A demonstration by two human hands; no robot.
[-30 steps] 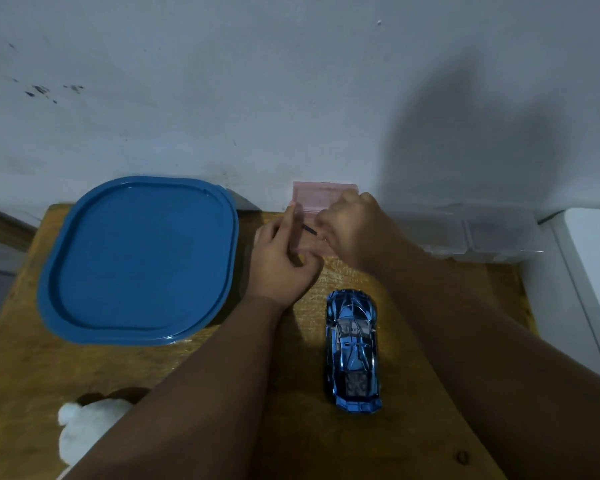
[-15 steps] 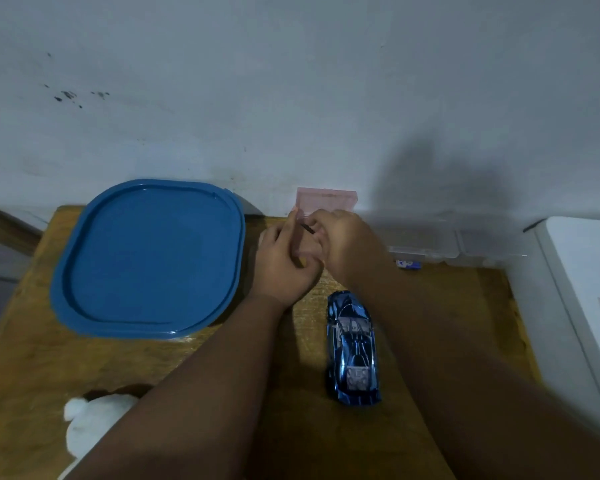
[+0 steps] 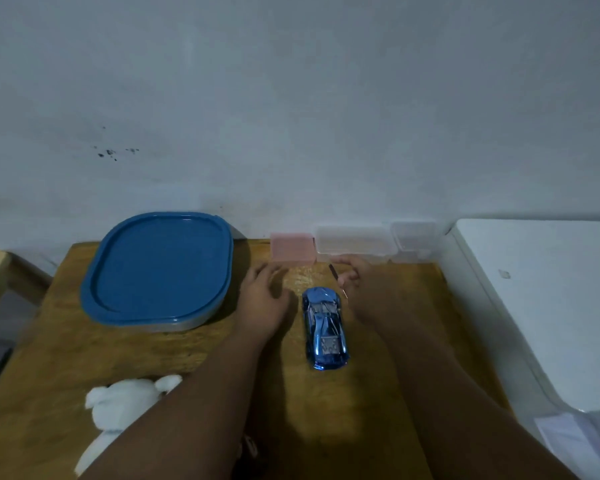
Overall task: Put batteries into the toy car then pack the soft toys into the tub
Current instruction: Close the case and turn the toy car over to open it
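Beside the toy car (image 3: 324, 327), right hand (image 3: 364, 289) pinches a blurred thin tool (image 3: 336, 280); left hand (image 3: 262, 303) open.

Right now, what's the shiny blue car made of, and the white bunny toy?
The toy car looks like metal or chrome-coated plastic: its blue shell is glossy and mirrors the light. Which one, I can't tell. The white soft toy looks like plush fabric: fuzzy, matte, with rounded stuffed ears.
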